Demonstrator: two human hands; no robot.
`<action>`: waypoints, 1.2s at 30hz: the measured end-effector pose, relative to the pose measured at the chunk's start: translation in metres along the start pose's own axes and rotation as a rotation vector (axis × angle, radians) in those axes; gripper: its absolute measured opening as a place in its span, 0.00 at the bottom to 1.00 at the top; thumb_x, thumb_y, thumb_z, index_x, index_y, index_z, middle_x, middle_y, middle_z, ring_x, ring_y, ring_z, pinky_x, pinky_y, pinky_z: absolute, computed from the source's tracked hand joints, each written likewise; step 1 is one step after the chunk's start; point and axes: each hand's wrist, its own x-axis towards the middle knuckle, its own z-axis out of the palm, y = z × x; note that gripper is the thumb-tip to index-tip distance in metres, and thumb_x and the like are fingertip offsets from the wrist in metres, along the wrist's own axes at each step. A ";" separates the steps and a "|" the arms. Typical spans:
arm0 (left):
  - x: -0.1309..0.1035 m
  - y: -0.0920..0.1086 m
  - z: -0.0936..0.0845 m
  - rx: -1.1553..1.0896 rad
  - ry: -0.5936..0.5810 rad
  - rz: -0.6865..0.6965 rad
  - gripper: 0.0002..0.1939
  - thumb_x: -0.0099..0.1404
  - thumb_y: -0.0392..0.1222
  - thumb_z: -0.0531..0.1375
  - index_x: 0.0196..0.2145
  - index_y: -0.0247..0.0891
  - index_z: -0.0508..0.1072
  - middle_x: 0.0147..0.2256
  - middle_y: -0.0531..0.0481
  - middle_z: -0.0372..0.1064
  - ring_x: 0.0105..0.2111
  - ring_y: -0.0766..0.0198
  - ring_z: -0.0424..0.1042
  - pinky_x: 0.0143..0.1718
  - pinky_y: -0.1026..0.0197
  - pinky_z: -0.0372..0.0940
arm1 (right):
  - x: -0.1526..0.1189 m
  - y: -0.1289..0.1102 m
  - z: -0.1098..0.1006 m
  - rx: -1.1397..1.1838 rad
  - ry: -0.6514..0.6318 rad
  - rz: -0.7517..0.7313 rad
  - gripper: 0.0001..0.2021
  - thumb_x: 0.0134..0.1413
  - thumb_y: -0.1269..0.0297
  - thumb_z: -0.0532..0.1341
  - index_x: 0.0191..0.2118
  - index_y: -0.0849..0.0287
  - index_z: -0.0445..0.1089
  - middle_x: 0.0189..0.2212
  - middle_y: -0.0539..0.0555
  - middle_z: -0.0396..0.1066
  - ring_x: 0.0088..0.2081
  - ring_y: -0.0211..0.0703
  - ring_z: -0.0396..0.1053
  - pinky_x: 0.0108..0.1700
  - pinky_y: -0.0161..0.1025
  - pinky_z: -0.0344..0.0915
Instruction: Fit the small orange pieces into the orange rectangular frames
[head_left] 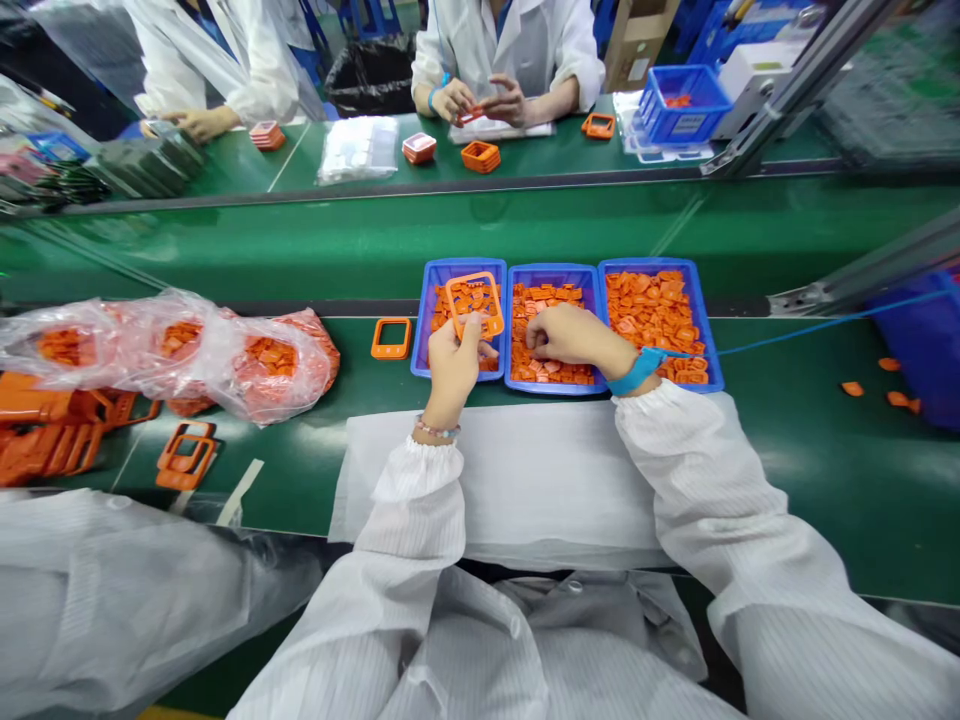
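My left hand [454, 362] grips an orange plastic frame [452, 300] by its lower edge, holding it up over the left blue bin [421, 345]. My right hand [566, 334] reaches into the middle blue bin [555, 386], fingers bent down among small orange plastic parts [551, 293]. Its fingertips are hidden, so whether a part is pinched there I cannot make out. Beside it on the right is a third blue bin [709, 340], full of small orange pieces [652, 305]. Another orange frame [391, 338] lies flat left of the bins.
A white sheet [555, 470] covers the bench before me. Plastic bags of orange parts [277, 365] and stacked orange housings [45, 430] lie left. A blue cord [825, 325] runs right from my wrist strap [637, 371]. Across the green conveyor [337, 235], co-workers' hands [480, 100] handle parts.
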 end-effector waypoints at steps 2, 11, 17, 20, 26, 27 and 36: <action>0.001 -0.001 0.000 0.006 0.004 0.006 0.13 0.71 0.48 0.60 0.36 0.35 0.76 0.24 0.52 0.76 0.20 0.70 0.75 0.20 0.70 0.61 | -0.002 0.001 -0.003 0.016 0.003 -0.009 0.07 0.53 0.73 0.66 0.37 0.56 0.80 0.32 0.50 0.80 0.35 0.41 0.75 0.33 0.37 0.58; 0.000 -0.004 0.000 0.018 -0.025 0.046 0.18 0.72 0.53 0.59 0.43 0.34 0.77 0.19 0.53 0.74 0.18 0.69 0.72 0.21 0.69 0.62 | -0.020 -0.013 -0.019 0.842 0.338 -0.110 0.07 0.42 0.65 0.72 0.30 0.61 0.78 0.24 0.53 0.77 0.28 0.41 0.74 0.31 0.36 0.68; -0.006 -0.002 0.002 0.018 -0.129 0.070 0.26 0.73 0.61 0.54 0.45 0.34 0.75 0.24 0.50 0.77 0.22 0.67 0.76 0.22 0.68 0.64 | -0.008 -0.050 0.008 1.189 0.510 -0.063 0.17 0.31 0.55 0.76 0.23 0.59 0.70 0.21 0.51 0.72 0.23 0.37 0.68 0.25 0.35 0.64; -0.007 -0.004 0.002 0.011 -0.139 0.114 0.25 0.71 0.61 0.56 0.45 0.34 0.75 0.24 0.51 0.76 0.21 0.68 0.76 0.22 0.68 0.65 | -0.005 -0.055 0.014 1.269 0.546 0.000 0.18 0.28 0.56 0.75 0.22 0.58 0.68 0.20 0.50 0.71 0.23 0.36 0.66 0.25 0.34 0.62; -0.005 -0.005 -0.001 -0.038 -0.150 0.160 0.22 0.64 0.58 0.66 0.42 0.35 0.75 0.21 0.55 0.73 0.19 0.68 0.73 0.23 0.68 0.66 | -0.006 -0.055 0.014 1.325 0.515 0.076 0.15 0.28 0.61 0.71 0.23 0.58 0.65 0.15 0.44 0.64 0.19 0.31 0.58 0.23 0.33 0.54; -0.005 -0.004 -0.002 -0.040 -0.149 0.162 0.21 0.64 0.57 0.66 0.41 0.35 0.75 0.19 0.55 0.72 0.18 0.69 0.72 0.22 0.68 0.65 | -0.005 -0.055 0.016 1.322 0.524 0.080 0.17 0.27 0.61 0.72 0.24 0.57 0.65 0.15 0.44 0.63 0.19 0.31 0.57 0.23 0.33 0.53; 0.002 -0.003 -0.007 -0.149 -0.276 0.127 0.22 0.63 0.60 0.66 0.37 0.37 0.71 0.17 0.58 0.67 0.15 0.71 0.66 0.18 0.68 0.57 | -0.002 -0.057 0.019 1.280 0.443 -0.055 0.15 0.36 0.58 0.70 0.32 0.59 0.76 0.27 0.50 0.74 0.28 0.41 0.69 0.34 0.40 0.66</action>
